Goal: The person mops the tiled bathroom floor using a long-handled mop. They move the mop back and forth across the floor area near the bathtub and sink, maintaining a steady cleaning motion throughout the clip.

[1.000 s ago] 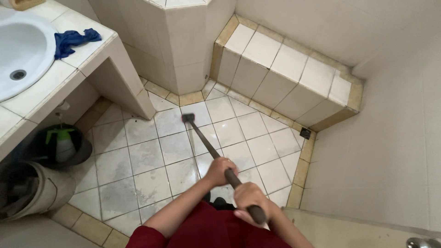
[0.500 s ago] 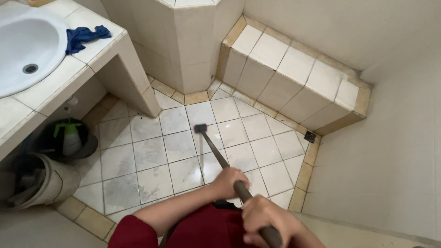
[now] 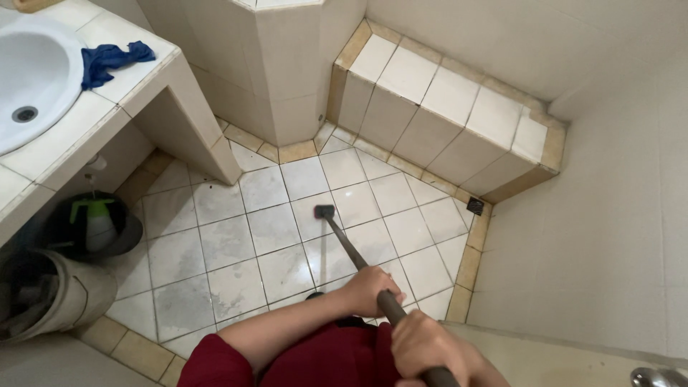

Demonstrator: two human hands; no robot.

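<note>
A long dark-handled floor brush (image 3: 358,259) is gripped by both hands at the bottom of the view. The right hand (image 3: 428,345) is closed around the upper end of the handle, nearest the body, above a dark red garment (image 3: 315,362). The left hand (image 3: 368,289) is wrapped around the shaft a little further down, with a red sleeve (image 3: 215,365) seen at the forearm's end. The shaft is angled away and to the left, and its small dark head is set on the pale tiled floor (image 3: 236,244), near the middle of the tiles. At the left, under a tiled counter (image 3: 107,107), a grey bucket (image 3: 57,297) is lying tilted, and a dark bucket (image 3: 93,226) holding a white spray bottle with a green top is stood just beyond it. On the counter, a blue cloth (image 3: 111,59) is laid beside a white sink (image 3: 29,79). Further off, a small floor drain (image 3: 476,206) is set at the foot of a low tiled ledge (image 3: 444,107) along the back wall.
</note>
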